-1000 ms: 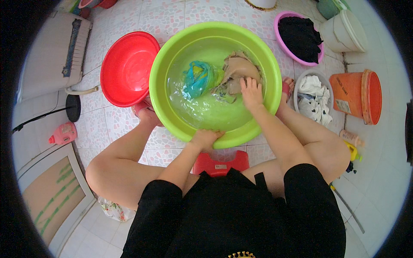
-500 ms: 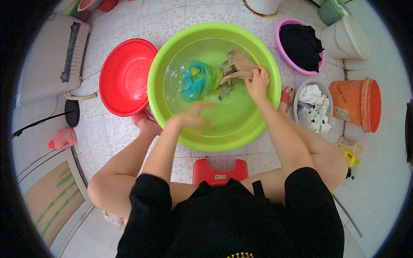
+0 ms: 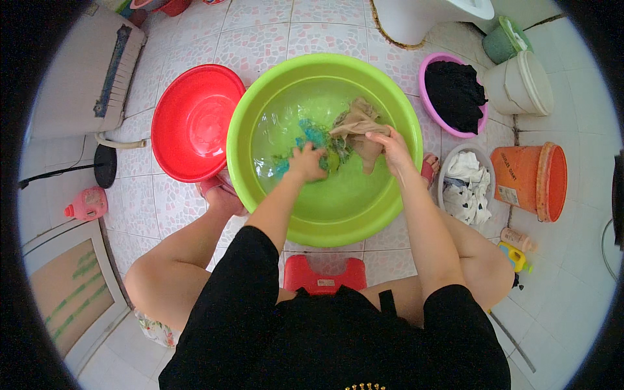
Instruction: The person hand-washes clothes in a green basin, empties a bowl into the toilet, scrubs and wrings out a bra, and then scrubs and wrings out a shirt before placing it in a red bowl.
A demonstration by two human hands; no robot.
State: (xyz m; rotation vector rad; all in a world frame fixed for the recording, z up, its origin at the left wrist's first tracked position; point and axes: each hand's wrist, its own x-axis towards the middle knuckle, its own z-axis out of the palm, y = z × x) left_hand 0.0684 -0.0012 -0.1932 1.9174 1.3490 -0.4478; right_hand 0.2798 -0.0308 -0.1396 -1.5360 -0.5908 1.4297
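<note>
Two bare hands work in one big green basin [image 3: 325, 238] of water [image 3: 325, 205], with two cloths in it. The beige cloth [image 3: 357, 123] lies to the left of the right hand [image 3: 398, 155], which grasps its edge between thumb and fingers, one end hanging down beside the fingertips. The blue cloth [image 3: 314, 132] lies in the water beneath and just beyond the left hand [image 3: 307, 162], whose spread fingers touch it; whether they grip it I cannot tell. The blue cloth lies left of the beige one. On the floor [image 3: 250, 49] around them stand one red basin [image 3: 192, 123] at the left, one pink basin [image 3: 426, 101] holding black cloth [image 3: 455, 94], one grey basin [image 3: 442, 195] of white laundry [image 3: 469, 179], one orange bucket [image 3: 520, 175], one off-white bucket [image 3: 513, 84] and one red stool [image 3: 324, 279] on the near side.
</note>
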